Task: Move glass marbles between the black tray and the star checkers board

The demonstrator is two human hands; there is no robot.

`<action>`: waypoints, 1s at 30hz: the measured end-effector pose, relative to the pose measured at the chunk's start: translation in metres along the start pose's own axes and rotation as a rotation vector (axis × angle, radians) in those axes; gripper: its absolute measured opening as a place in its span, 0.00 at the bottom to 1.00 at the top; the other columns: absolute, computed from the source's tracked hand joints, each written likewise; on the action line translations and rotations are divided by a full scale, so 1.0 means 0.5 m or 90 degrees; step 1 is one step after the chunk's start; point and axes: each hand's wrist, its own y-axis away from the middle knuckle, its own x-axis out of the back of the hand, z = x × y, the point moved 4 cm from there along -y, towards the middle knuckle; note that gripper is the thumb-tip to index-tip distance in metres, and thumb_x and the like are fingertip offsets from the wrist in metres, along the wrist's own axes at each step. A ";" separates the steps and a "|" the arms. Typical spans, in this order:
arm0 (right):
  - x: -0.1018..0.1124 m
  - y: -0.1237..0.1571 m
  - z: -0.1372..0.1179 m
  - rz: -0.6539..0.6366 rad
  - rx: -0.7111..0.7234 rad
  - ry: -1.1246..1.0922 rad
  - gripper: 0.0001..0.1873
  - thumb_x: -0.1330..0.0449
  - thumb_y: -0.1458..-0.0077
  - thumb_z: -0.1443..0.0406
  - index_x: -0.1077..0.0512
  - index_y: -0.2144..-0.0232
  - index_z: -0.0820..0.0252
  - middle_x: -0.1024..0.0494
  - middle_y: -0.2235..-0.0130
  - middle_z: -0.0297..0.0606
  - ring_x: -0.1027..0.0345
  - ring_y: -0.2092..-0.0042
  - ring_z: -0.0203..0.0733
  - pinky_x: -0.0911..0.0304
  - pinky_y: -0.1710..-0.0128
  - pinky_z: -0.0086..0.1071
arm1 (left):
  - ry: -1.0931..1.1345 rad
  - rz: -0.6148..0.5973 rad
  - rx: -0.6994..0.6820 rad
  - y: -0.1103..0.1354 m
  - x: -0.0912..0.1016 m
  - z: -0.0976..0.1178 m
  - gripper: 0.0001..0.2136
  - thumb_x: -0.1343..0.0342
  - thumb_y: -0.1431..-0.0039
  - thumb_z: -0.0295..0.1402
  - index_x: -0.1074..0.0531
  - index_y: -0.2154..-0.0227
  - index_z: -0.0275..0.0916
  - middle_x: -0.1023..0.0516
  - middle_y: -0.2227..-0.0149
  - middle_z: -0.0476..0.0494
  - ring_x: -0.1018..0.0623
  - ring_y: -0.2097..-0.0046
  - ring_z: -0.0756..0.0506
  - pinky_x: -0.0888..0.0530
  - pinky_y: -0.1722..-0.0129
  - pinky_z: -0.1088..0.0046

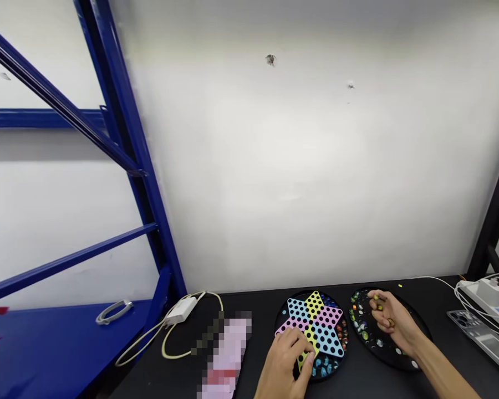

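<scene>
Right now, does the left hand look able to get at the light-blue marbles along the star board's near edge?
Probably yes: the light-blue marbles lie in plain view just right of the left hand, with nothing visible in between.

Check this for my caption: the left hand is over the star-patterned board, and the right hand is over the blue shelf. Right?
Not quite: the head view shows the right hand over the round black tray instead. The left hand is indeed over the star-patterned board.
</scene>
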 end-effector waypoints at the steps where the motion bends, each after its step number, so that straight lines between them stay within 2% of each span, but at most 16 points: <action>1: 0.001 0.003 -0.001 -0.002 0.013 0.037 0.23 0.55 0.41 0.44 0.35 0.69 0.53 0.39 0.75 0.26 0.58 0.81 0.31 0.60 0.82 0.28 | 0.001 0.001 -0.004 0.000 0.000 0.000 0.09 0.52 0.33 0.34 0.29 0.69 0.43 0.23 0.66 0.47 0.24 0.64 0.45 0.29 0.63 0.69; 4: -0.004 0.014 0.008 -0.010 0.107 0.273 0.23 0.50 0.41 0.46 0.37 0.77 0.55 0.39 0.79 0.28 0.47 0.78 0.35 0.52 0.78 0.29 | 0.006 0.004 -0.008 -0.001 0.000 0.001 0.11 0.52 0.32 0.34 0.30 0.69 0.43 0.23 0.67 0.47 0.24 0.65 0.45 0.28 0.63 0.70; 6: -0.012 0.023 0.021 -0.019 0.184 0.465 0.21 0.47 0.40 0.50 0.36 0.79 0.55 0.32 0.78 0.31 0.36 0.73 0.40 0.45 0.72 0.30 | 0.008 0.005 -0.008 -0.001 0.000 0.002 0.11 0.53 0.31 0.34 0.30 0.69 0.43 0.23 0.67 0.47 0.24 0.65 0.45 0.28 0.63 0.69; 10: -0.030 0.040 0.043 -0.046 0.286 0.701 0.15 0.50 0.36 0.57 0.31 0.71 0.54 0.22 0.70 0.36 0.26 0.66 0.46 0.41 0.67 0.33 | 0.002 0.010 -0.008 -0.002 0.002 0.003 0.11 0.53 0.31 0.35 0.30 0.69 0.43 0.23 0.67 0.48 0.24 0.65 0.46 0.28 0.63 0.70; 14: -0.050 0.053 0.054 -0.074 0.376 0.804 0.13 0.53 0.34 0.61 0.29 0.63 0.55 0.20 0.66 0.40 0.24 0.67 0.47 0.40 0.70 0.33 | -0.001 0.008 -0.006 -0.001 0.002 0.001 0.12 0.53 0.31 0.35 0.30 0.70 0.43 0.24 0.67 0.47 0.24 0.65 0.46 0.29 0.63 0.70; 16: -0.055 0.058 0.054 -0.077 0.396 0.767 0.12 0.52 0.35 0.62 0.29 0.61 0.55 0.20 0.65 0.41 0.24 0.67 0.46 0.40 0.70 0.33 | -0.002 0.006 -0.004 0.000 0.001 -0.002 0.13 0.54 0.30 0.36 0.30 0.69 0.43 0.24 0.67 0.47 0.24 0.65 0.46 0.29 0.63 0.70; 18: -0.053 0.058 0.045 -0.078 0.365 0.645 0.10 0.51 0.36 0.60 0.31 0.65 0.54 0.21 0.67 0.38 0.26 0.67 0.44 0.38 0.69 0.32 | -0.003 -0.001 -0.004 0.002 -0.002 -0.007 0.14 0.56 0.29 0.37 0.29 0.69 0.43 0.24 0.67 0.46 0.24 0.64 0.45 0.29 0.62 0.69; 21: -0.040 0.042 0.019 -0.074 0.216 0.317 0.17 0.50 0.36 0.52 0.37 0.73 0.54 0.30 0.74 0.31 0.35 0.75 0.37 0.41 0.74 0.29 | 0.001 0.004 -0.003 0.006 -0.009 -0.016 0.16 0.58 0.28 0.39 0.29 0.69 0.43 0.24 0.67 0.45 0.24 0.65 0.45 0.29 0.63 0.69; 23: -0.030 0.023 0.001 -0.054 0.100 0.068 0.21 0.50 0.39 0.46 0.38 0.72 0.54 0.35 0.75 0.27 0.48 0.81 0.31 0.50 0.81 0.27 | 0.004 0.025 -0.007 0.008 -0.015 -0.022 0.18 0.60 0.28 0.40 0.30 0.70 0.43 0.25 0.68 0.45 0.25 0.65 0.45 0.30 0.63 0.69; 25: -0.025 0.001 -0.013 -0.024 0.029 -0.072 0.22 0.50 0.41 0.43 0.36 0.69 0.54 0.36 0.74 0.27 0.57 0.83 0.28 0.58 0.84 0.27 | -0.001 0.049 -0.017 0.010 -0.021 -0.026 0.18 0.60 0.28 0.41 0.30 0.71 0.42 0.25 0.69 0.46 0.25 0.66 0.46 0.31 0.64 0.69; 27: -0.023 -0.023 -0.016 -0.005 0.018 -0.051 0.24 0.51 0.43 0.42 0.35 0.68 0.55 0.37 0.75 0.27 0.58 0.83 0.28 0.60 0.84 0.27 | -0.011 0.068 -0.032 0.011 -0.027 -0.029 0.19 0.60 0.28 0.41 0.30 0.71 0.42 0.26 0.69 0.46 0.26 0.67 0.46 0.32 0.66 0.70; 30: -0.031 -0.052 0.002 -0.001 0.076 0.177 0.22 0.50 0.42 0.46 0.35 0.75 0.56 0.36 0.78 0.29 0.45 0.80 0.34 0.50 0.80 0.28 | -0.034 0.091 -0.057 0.014 -0.033 -0.032 0.20 0.61 0.28 0.41 0.30 0.72 0.42 0.26 0.70 0.46 0.26 0.67 0.46 0.32 0.66 0.70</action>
